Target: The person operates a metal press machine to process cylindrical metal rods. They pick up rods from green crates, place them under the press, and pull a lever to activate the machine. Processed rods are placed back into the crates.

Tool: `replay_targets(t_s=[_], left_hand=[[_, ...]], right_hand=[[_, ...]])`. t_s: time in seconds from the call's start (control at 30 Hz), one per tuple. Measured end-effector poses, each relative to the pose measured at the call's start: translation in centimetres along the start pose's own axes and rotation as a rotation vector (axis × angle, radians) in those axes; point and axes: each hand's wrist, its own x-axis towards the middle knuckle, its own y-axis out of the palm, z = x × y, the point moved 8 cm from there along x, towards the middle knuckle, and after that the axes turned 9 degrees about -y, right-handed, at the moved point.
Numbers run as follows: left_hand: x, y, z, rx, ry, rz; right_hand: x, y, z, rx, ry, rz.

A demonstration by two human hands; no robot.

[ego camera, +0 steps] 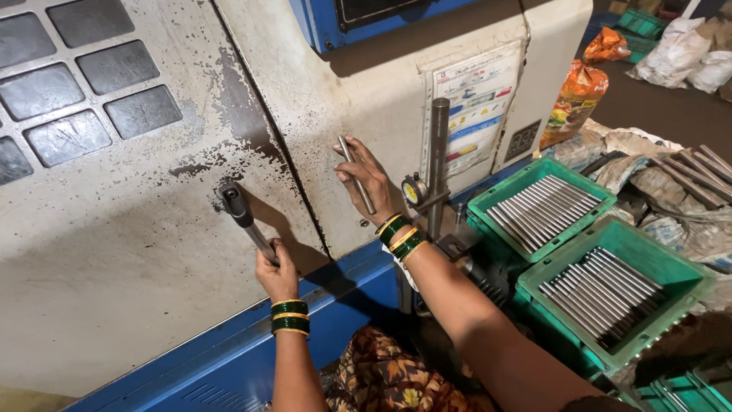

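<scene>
A: Rod point(355, 174) first — what does it look like?

B: Slim, straight, bare grey metal, with a dull shine. It stands nearly upright, leaning a little toward eleven o'clock, in front of the machine's cream panel point(366, 91).

A: Who has it?

B: The right hand point(368, 181). Its fingers are curled shut around the middle of the rod, with one end poking out above the knuckles and the other below the palm. Green and yellow bangles point(402, 236) sit on that wrist.

A: And the other hand?

B: The left hand point(276, 273) is closed on the lower end of a door handle point(244, 217), a steel bar with a black mount at its top, fixed to the stained sliding door point(114, 229) of the machine. It lies at about eight o'clock from the rod, well apart.

A: Anything close to the rod?

B: Just beside it, at three o'clock, stands a dark vertical post point(438, 152) with a small round dial gauge point(414, 190) clamped to it.

A: More rods anywhere?

B: Yes. At four o'clock, two green plastic crates point(488, 200) each hold a layer of similar grey rods lying side by side. Farther out at three o'clock, thicker dark bars point(698, 172) lie on crumpled sacking.
</scene>
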Motion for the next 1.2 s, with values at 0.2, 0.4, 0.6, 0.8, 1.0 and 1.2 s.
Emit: replay_targets(t_s=[0.2, 0.4, 0.6, 0.8, 1.0, 1.2], left_hand=[[-0.5, 0.0, -0.6, -0.011, 0.012, 0.007], [0.0, 0.3, -0.4, -0.021, 0.006, -0.011], [0.7, 0.3, -0.3, -0.013, 0.058, -0.021], [1.1, 0.0, 0.1, -0.001, 0.052, -0.027], [1.2, -0.6, 0.2, 0.006, 0.076, -0.032], [1.3, -0.7, 0.6, -0.007, 0.067, -0.021]], right_hand=[[-0.1, -0.2, 0.0, -0.007, 0.003, 0.008], [-0.4, 0.6, -1.1, -0.041, 0.005, 0.018], [-0.5, 1.4, -2.0, -0.025, -0.008, 0.014], [-0.3, 1.6, -1.6, -0.041, -0.012, 0.053], [-0.1, 1.9, -0.6, -0.059, -0.007, 0.091], [-0.2, 2.1, -0.8, -0.063, 0.023, 0.088]])
